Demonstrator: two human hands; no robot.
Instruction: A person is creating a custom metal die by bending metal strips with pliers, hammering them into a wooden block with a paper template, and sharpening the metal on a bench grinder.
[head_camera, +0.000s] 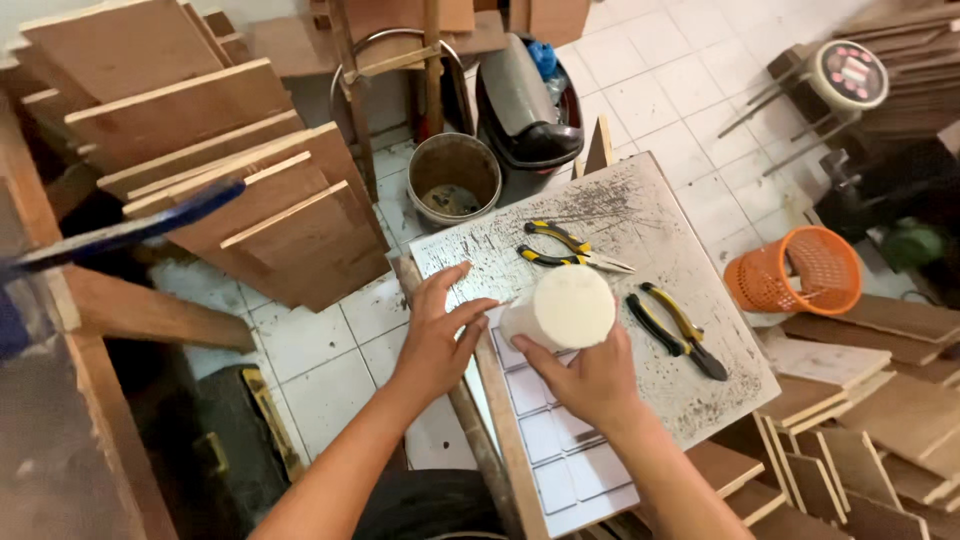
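Where the white tiled floor (700, 90) is seen from above, a stack of brown wooden boards (230, 170) is leaned at the upper left; further board offcuts (880, 400) are piled at the lower right; a speckled grey work board (640, 290) is set at the centre as a bench surface; a strip of white square tiles (560, 450) is laid along its near left part; a round metal bucket (455, 178) is placed on the floor just beyond the board's far corner; an orange plastic basket (800, 270) is tipped on its side to the right of the board; a white cylindrical roll (562, 310) is held above the near left part of the work board, over the tile strip; it is gripped from below by the right hand (590, 380), fingers clamped around it; the left hand (440, 330) is placed beside it, fingers spread, fingertips touching its left end; two yellow-and-black pliers (570, 250) are laid on the board beyond the roll; a further pair of cutters (680, 330) is laid just to its right.
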